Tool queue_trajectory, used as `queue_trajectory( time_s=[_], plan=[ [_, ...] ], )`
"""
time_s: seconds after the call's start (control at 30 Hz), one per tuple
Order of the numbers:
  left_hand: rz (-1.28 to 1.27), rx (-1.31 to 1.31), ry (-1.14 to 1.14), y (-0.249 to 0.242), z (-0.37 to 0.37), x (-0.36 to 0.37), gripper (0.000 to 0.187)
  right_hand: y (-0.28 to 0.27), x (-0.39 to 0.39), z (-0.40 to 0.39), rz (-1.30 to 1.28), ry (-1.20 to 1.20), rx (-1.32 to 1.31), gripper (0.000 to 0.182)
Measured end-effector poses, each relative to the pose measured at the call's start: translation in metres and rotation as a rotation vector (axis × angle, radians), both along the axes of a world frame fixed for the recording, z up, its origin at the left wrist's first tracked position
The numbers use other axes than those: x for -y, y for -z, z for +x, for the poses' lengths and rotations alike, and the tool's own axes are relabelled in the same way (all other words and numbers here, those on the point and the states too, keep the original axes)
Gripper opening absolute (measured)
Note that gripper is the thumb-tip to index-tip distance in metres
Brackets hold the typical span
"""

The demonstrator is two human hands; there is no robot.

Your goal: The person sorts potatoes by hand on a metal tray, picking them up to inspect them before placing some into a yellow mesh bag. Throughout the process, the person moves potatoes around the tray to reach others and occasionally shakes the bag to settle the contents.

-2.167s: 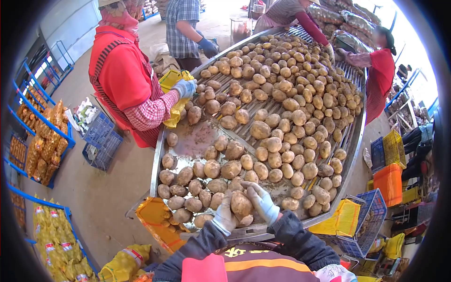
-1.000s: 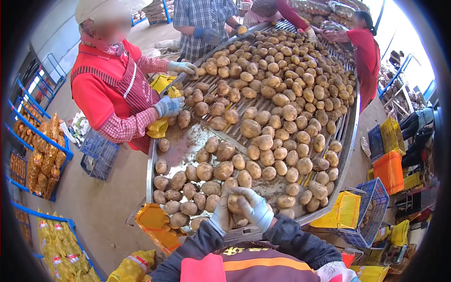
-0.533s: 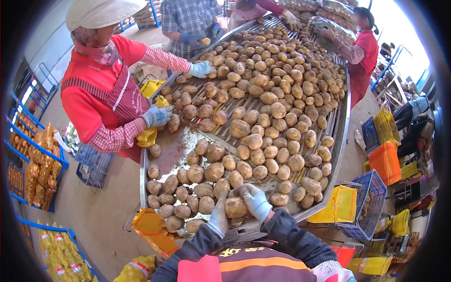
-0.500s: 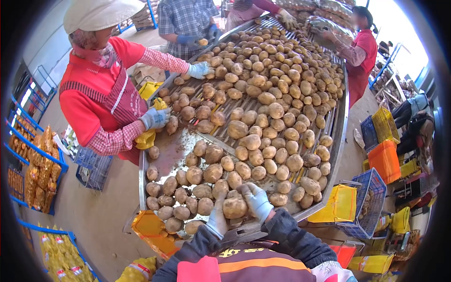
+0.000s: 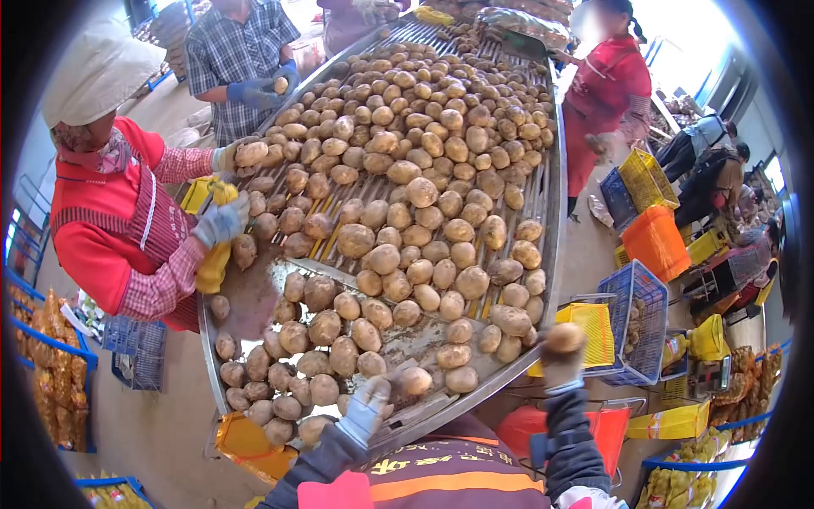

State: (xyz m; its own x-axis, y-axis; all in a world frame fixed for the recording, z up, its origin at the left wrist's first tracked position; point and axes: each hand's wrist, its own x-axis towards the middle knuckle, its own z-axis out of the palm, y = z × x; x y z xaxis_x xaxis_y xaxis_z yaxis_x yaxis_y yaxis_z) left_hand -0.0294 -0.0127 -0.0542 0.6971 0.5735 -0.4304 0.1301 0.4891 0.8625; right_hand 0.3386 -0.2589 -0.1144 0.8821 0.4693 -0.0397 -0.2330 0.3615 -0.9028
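Observation:
My left hand (image 5: 365, 411), in a pale blue glove with soiled fingers, is at the near end of the metal sorting table (image 5: 424, 417). It is closed against a slightly blurred potato (image 5: 415, 382). Past the table's right edge, my right hand (image 5: 560, 370) is raised, its dirty glove wrapped round another potato (image 5: 565, 338). Many brown potatoes (image 5: 421, 192) cover the slatted table top. A group of larger ones (image 5: 324, 331) lies on the smooth plate left of my left hand.
A co-worker in red (image 5: 110, 220) holds a yellow cloth-like piece (image 5: 214, 254) at the left edge. Others stand at the far end. To the right are a yellow basket (image 5: 588, 332), a blue crate (image 5: 638, 322) and a red bin (image 5: 606, 431). An orange container (image 5: 246, 445) hangs at the near left corner.
My right hand has swung right, off the table, carrying a potato. My left hand has shifted slightly left. The view has turned, and the co-worker's far hand now grips a potato.

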Motion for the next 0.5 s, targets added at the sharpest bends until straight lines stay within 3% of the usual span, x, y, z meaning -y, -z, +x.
queue_trajectory(
  time_s=[0.03,0.07,0.1,0.17,0.2,0.23,0.27,0.3,0.33,0.37,0.4,0.5],
  plan=[
    [0.105,-0.041,0.139,0.002,-0.004,0.003,0.039,-0.026,0.007,0.008,0.470,-0.042,-0.347,0.059],
    [0.124,0.095,0.120,0.002,-0.003,0.015,0.040,-0.029,0.028,0.026,0.382,0.222,-0.562,0.068],
    [0.214,0.101,0.193,-0.003,-0.003,0.018,0.037,-0.032,0.036,0.034,0.303,0.267,-0.491,0.071],
    [0.523,0.004,0.482,-0.012,-0.003,0.009,0.032,-0.054,0.006,0.024,-0.136,0.560,-0.488,0.068],
    [0.523,-0.011,0.462,-0.014,-0.004,0.007,0.032,-0.054,-0.015,0.015,-0.329,0.411,-0.296,0.064],
    [0.732,-0.020,0.522,-0.015,-0.005,0.007,0.036,-0.053,-0.034,0.000,-0.513,0.260,-0.098,0.059],
    [0.940,-0.023,0.590,-0.015,-0.007,0.008,0.041,-0.053,-0.055,-0.024,-0.759,0.071,0.396,0.058],
    [0.937,-0.013,0.592,-0.016,-0.012,0.009,0.041,-0.057,-0.076,-0.053,-0.981,-0.117,0.904,0.058],
    [1.165,-0.239,0.618,-0.017,-0.019,0.008,0.045,-0.106,-0.115,-0.084,-0.895,-0.252,1.335,0.061],
    [1.389,-0.472,0.628,-0.015,-0.027,0.007,0.049,-0.104,-0.125,-0.102,-1.111,-0.493,1.392,0.067],
    [1.395,-0.616,0.595,-0.005,-0.038,0.008,0.053,-0.110,-0.137,-0.122,-1.119,-0.527,1.481,0.069],
    [1.363,-0.600,0.502,0.013,-0.056,-0.002,0.055,-0.072,-0.162,-0.165,-1.112,-0.785,1.475,0.068]
  ],
)
